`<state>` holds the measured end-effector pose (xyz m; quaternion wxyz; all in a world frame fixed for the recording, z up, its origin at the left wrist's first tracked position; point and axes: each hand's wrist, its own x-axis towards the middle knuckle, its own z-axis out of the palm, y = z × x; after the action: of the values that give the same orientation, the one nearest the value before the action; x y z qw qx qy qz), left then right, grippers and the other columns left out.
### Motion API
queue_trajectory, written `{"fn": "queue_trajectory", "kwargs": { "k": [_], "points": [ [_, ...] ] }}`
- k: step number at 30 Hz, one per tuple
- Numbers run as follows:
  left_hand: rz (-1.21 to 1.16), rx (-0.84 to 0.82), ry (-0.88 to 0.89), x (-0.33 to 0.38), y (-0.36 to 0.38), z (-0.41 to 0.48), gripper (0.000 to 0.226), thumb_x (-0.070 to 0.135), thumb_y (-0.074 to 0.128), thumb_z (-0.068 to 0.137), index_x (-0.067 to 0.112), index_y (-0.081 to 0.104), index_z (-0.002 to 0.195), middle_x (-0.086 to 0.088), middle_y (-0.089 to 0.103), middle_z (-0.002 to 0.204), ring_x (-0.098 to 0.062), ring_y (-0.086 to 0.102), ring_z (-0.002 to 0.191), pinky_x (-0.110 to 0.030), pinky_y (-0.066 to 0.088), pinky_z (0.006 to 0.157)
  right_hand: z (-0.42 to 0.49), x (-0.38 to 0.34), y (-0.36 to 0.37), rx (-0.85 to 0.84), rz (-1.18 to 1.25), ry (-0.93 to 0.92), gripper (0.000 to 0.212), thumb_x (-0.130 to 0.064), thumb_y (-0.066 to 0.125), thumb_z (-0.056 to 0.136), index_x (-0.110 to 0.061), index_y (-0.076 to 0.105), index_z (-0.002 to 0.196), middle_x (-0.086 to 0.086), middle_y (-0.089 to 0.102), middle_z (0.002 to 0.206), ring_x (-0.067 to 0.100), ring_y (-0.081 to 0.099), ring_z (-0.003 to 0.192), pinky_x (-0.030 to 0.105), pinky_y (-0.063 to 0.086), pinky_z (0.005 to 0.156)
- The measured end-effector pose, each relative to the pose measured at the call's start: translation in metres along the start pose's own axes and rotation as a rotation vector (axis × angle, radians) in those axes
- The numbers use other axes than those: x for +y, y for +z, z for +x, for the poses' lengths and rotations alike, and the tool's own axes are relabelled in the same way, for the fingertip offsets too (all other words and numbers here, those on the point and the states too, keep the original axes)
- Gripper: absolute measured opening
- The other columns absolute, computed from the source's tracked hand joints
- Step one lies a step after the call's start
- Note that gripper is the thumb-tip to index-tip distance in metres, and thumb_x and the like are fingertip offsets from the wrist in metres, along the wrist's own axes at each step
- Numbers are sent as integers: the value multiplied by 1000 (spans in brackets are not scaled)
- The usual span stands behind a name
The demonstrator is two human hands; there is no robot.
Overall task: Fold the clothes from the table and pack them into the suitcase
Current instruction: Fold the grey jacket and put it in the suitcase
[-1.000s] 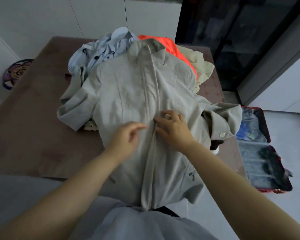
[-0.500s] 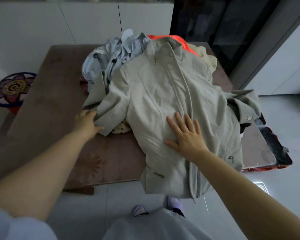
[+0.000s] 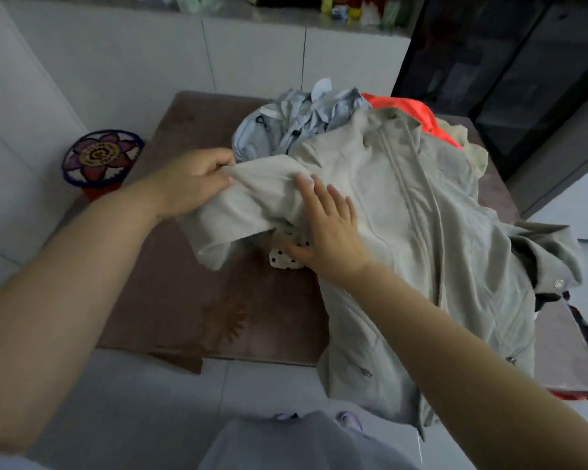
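The hem of a pale grey-beige zip-front jacket hangs over the near edge of the brown table, and the rest of it lies front-up across the tabletop. The right hand presses flat on the jacket's chest beside the armhole, fingers straight and spread. Just left of it, the left hand clutches the jacket's sleeve – fingers and thumb curled into the cloth near the shoulder, the cuff end drooping below. A cream black-dotted cloth peeks out beneath. Beyond lie a crumpled light blue shirt and a bright orange garment – both partly under the jacket's collar.
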<state>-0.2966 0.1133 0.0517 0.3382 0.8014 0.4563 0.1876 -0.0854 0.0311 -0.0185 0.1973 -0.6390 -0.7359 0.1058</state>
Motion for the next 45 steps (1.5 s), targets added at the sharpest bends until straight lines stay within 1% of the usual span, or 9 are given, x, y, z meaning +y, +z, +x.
{"fn": "queue_trajectory", "kwargs": {
  "k": [7, 10, 15, 20, 23, 28, 34, 38, 45],
  "points": [
    [701, -233, -309, -55, -7, -28, 52, 41, 77, 71, 28, 45, 110, 9, 51, 96, -16, 51, 83, -33, 46, 70, 31, 7, 28, -149, -158, -38, 86, -4, 50, 88, -28, -4, 151, 4, 17, 157, 32, 41, 127, 39, 38, 96],
    [756, -140, -339, -104, 20, -49, 12, 23, 61, 85, 23, 50, 90, 1, 54, 97, -20, 50, 81, -34, 45, 67, 18, 29, 54, -302, -319, -34, 77, -12, 42, 95, -29, -11, 150, 9, 3, 159, 28, 10, 145, 42, 14, 115],
    [776, 163, 34, -125, 58, -74, 39, 14, 78, 61, 15, 44, 80, -2, 51, 68, -24, 49, 58, -29, 38, 56, -2, 43, 78, -505, -471, -29, 84, -30, 48, 92, -29, -14, 149, 11, -14, 158, 26, -15, 145, 48, -8, 115],
    [366, -87, -175, -150, 105, -114, 68, 46, 64, 79, 29, 30, 136, -2, 43, 129, -24, 44, 116, -36, 44, 89, 12, 27, 76, -540, -305, 30, 89, -58, 47, 85, -29, -6, 151, 9, -14, 158, 26, -14, 145, 48, -12, 114],
    [-54, 201, -482, -167, 101, -133, 68, 49, 56, 88, 21, 30, 144, -7, 36, 143, -27, 32, 132, -42, 29, 106, 20, 13, 73, -487, -149, 17, 75, -54, 40, 93, -31, -2, 151, 1, -7, 160, 21, -8, 146, 47, -12, 114],
    [151, 250, -516, -201, 84, -167, 80, 66, 40, 74, 1, 62, 115, -21, 63, 108, -38, 58, 102, -45, 43, 90, 40, 2, 78, -398, -173, -14, 55, -35, 29, 102, -30, 7, 151, -3, 2, 160, 19, 2, 146, 46, -8, 116],
    [317, 115, -477, -210, 90, -189, 69, 78, 40, 64, 11, 55, 68, 1, 41, 65, -23, 46, 64, -29, 31, 56, 39, 25, 88, -401, -331, 19, 46, -18, 31, 101, -25, 28, 146, 9, 48, 139, 29, 39, 129, 35, 18, 115],
    [85, -98, -660, -174, 51, -175, 49, 60, 57, 66, 16, 58, 86, -4, 62, 87, -21, 55, 80, -28, 37, 62, 37, 24, 79, -329, -183, 112, 43, -16, 34, 101, -24, 38, 143, 14, 59, 123, 34, 56, 109, 37, 46, 92],
    [-638, -26, -563, -58, -24, -124, 48, 50, 86, 43, 28, 76, 85, -3, 74, 91, -16, 70, 75, -27, 56, 62, -1, -30, 51, -277, 388, -282, 98, -31, 78, 75, -26, 14, 149, 5, 19, 157, 19, 18, 144, 39, 24, 115]
  ]
}}
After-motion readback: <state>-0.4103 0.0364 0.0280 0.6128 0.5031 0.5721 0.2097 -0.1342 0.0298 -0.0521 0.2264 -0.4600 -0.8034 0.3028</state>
